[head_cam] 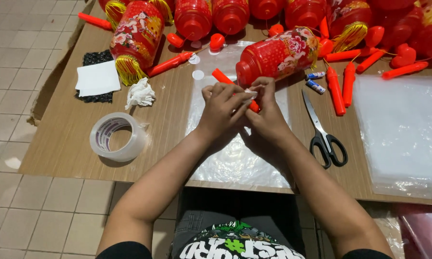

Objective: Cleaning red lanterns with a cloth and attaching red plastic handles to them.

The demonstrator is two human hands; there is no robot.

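**Both hands closed on an orange-red stick over a clear plastic sheet**

The orange-red plastic stick (222,76) runs slantwise through both hands: one end pokes out past the knuckles on the far left side, and a short stub shows again just below the fingertips, near the right thumb. The left hand (222,105) is curled over its middle, fingers folded down on it. The right hand (268,108) meets it from the other side, fingertips pinched narrow on a small white scrap (250,92) pressed against the stick. The two hands touch each other.

Under them lies a clear plastic sheet (235,158), reaching from beyond the grip back to the table's (67,144) near edge. Just past the fingertips, a red printed lantern (278,55) lies on its side. To the right of the grip rest black-handled scissors (324,132), and beyond them two small batteries (315,81) and more loose orange sticks (336,91). To the left sit a roll of clear tape (116,136) and a crumpled white tissue (140,93). Farther right is a stack of clear bags (403,129).
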